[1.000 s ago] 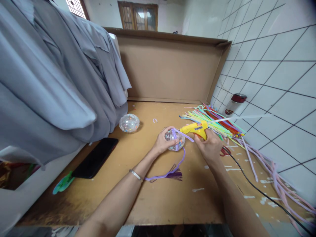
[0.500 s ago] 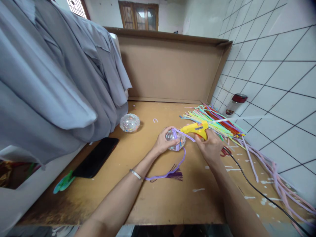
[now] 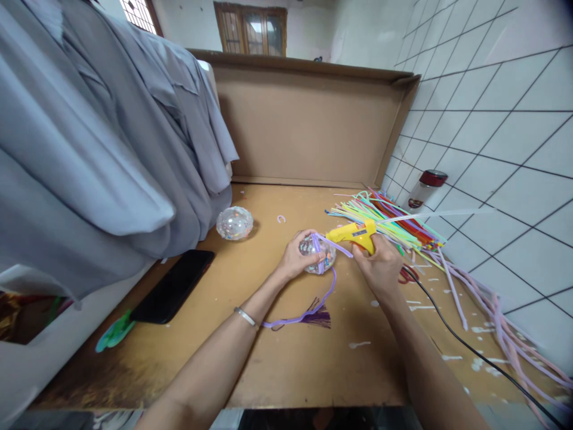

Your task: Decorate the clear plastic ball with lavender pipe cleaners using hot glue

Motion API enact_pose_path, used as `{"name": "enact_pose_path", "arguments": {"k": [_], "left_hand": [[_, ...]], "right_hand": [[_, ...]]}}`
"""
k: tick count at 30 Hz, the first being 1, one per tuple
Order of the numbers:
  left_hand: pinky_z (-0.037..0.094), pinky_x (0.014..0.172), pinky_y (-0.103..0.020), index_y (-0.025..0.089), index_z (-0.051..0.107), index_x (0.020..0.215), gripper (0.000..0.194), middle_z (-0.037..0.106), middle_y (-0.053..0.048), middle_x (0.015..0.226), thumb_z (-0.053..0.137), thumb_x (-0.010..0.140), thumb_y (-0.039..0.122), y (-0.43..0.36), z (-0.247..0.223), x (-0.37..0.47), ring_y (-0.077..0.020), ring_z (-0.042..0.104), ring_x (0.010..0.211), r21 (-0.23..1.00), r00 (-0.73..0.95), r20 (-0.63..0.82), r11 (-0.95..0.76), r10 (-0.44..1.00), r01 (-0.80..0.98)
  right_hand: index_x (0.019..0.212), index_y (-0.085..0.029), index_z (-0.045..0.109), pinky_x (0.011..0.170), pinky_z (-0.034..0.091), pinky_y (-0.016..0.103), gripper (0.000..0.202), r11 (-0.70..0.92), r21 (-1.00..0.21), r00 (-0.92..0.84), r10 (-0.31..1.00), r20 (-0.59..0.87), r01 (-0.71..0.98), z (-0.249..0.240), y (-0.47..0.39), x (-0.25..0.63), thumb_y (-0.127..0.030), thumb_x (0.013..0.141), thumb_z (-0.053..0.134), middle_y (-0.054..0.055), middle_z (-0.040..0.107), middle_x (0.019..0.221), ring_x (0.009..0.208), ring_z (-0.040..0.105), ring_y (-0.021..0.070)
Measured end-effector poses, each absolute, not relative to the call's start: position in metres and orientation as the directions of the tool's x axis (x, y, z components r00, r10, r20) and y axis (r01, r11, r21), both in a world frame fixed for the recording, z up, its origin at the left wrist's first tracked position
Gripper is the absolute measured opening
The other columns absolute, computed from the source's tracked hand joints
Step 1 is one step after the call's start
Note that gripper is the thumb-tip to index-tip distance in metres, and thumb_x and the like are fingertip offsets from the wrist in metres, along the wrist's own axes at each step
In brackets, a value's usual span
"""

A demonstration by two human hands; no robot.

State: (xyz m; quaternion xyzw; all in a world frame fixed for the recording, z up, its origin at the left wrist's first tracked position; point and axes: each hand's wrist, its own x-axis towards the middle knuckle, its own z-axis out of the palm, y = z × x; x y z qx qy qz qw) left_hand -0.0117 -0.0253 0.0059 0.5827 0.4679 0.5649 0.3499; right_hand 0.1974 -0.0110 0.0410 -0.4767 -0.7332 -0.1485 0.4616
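My left hand point(image 3: 301, 255) is closed around a clear faceted ball point(image 3: 329, 258) with coloured bits inside, low over the wooden table. Purple pipe cleaner point(image 3: 341, 247) bands the ball, and one free end sticks out to the right. From the ball's underside a purple strand point(image 3: 332, 285) curves down to a dark purple tassel point(image 3: 319, 318) on the table. My right hand point(image 3: 381, 263) grips a yellow hot glue gun point(image 3: 353, 234), its nozzle at the ball's upper right edge; contact cannot be made out. A long clear glue stick point(image 3: 430, 215) protrudes from the gun's back.
Another clear ball point(image 3: 235, 223) rests at the left, behind a black phone point(image 3: 173, 286). Bundled coloured pipe cleaners point(image 3: 389, 218) and a red-lidded jar point(image 3: 424, 190) stand by the tiled wall. A black cord point(image 3: 465, 337) crosses the right side. Grey cloth point(image 3: 134, 137) hangs at left; cardboard point(image 3: 308, 125) stands behind.
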Motion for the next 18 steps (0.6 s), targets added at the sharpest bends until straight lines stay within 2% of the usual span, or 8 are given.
{"name": "enact_pose_path", "arguments": {"k": [18], "left_hand": [[0.049, 0.098, -0.035, 0.015, 0.060, 0.119, 0.063, 0.067, -0.009, 0.116, 0.077, 0.061, 0.033, -0.0255, 0.0055, -0.0117, -0.0261, 0.063, 0.109, 0.933, -0.074, 0.340, -0.327, 0.938, 0.148]], "right_hand": [[0.084, -0.019, 0.060, 0.062, 0.040, 0.030, 0.020, 0.513, -0.222, -0.105, 0.533, 0.839, 0.829, 0.0387, -0.0083, 0.1974, -0.038, 0.085, 0.053, 0.007, 0.066, 0.074, 0.067, 0.058, 0.0221]]}}
